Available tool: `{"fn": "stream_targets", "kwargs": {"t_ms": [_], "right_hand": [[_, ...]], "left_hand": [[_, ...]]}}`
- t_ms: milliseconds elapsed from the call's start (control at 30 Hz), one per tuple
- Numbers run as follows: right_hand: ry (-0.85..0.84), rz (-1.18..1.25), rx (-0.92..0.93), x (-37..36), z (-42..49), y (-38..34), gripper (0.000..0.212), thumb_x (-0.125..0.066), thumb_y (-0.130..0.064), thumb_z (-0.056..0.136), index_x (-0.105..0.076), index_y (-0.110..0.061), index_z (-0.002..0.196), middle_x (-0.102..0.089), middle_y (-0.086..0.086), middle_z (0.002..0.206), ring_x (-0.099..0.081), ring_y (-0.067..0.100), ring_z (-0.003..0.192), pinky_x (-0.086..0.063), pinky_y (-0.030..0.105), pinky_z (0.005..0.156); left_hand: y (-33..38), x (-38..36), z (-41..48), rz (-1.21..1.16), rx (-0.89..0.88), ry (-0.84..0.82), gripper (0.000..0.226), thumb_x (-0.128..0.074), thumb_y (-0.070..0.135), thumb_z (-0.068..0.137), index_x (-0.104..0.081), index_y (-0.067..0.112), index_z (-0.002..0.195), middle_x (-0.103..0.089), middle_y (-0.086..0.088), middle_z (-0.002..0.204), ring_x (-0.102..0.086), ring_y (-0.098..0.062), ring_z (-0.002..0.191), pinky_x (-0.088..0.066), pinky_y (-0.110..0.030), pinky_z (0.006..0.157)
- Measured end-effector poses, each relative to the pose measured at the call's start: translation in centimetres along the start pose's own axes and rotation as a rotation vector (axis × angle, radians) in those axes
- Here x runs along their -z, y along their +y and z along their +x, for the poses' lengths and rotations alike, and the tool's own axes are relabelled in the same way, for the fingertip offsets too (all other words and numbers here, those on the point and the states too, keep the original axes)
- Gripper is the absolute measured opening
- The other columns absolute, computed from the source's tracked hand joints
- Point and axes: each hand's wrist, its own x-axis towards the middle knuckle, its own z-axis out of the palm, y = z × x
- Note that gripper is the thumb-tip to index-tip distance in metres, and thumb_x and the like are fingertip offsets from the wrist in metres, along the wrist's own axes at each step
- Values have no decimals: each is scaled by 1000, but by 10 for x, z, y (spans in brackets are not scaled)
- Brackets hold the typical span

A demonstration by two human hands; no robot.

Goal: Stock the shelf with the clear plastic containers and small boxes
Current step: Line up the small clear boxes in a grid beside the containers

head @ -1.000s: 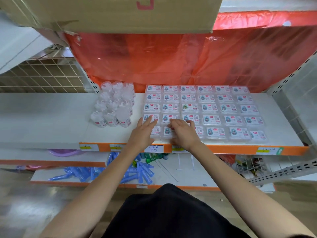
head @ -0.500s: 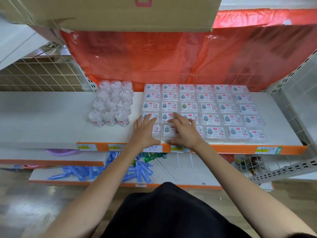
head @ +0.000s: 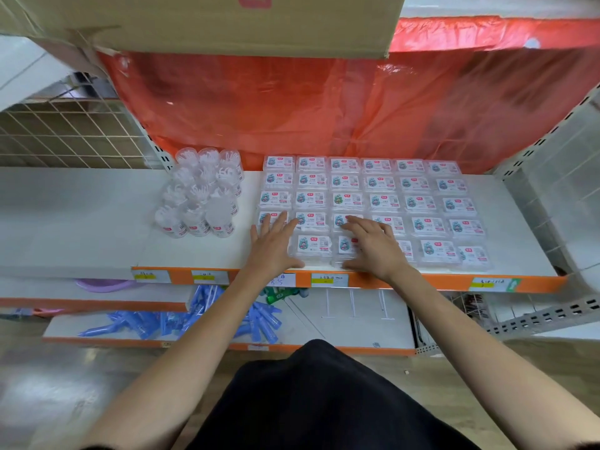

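Both hands lie flat, holding nothing, palms down on the front rows of small boxes (head: 383,203). Left hand (head: 274,245): fingers straight and spread, tips on the second row from the front, thumb stretched right along the front of the shelf (head: 81,216). Right hand (head: 373,246): fingers spread, a little bent, covering boxes two columns along. One front-row box (head: 313,246) shows uncovered between the two hands. Boxes are flat, clear plastic cases, each with a white label bearing a red tag and a teal picture; they sit edge to edge in a grid, six across and five deep, running away from the fingertips and off to the right of the right hand. One box with a green picture (head: 346,200) sits just beyond the right fingertips. Left of the left hand, apart from it, clear plastic containers (head: 201,199) stand upright in a tight cluster, white contents inside, small labels low on the front ones. Under the wrists runs an orange edge strip (head: 422,282) with price labels (head: 329,279). Behind the boxes hangs a red plastic sheet (head: 292,102); a cardboard box (head: 211,21) sits overhead.
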Motion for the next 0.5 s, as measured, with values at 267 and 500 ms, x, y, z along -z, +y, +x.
{"fn": "stream_targets", "kwargs": {"t_ms": [267,500], "right_hand": [[2,-21,53,0,4,6,88,-80,-49,72,-39,-28,146,-31,-3,158,-27,18,144,-11,36,113],[128,115,40,1,-15,19,96,-44,-83,69,-41,-25,145,-30,0,159,-26,19,145,-15,43,115]], "left_hand": [[1,-2,-2,8,12,12,104,-75,43,79,-5,31,155,7,1,164,12,-27,149,8,-51,118],[28,1,0,18,-83,89,111,-69,61,78,-1,22,156,15,0,163,20,-21,148,14,-42,118]]}}
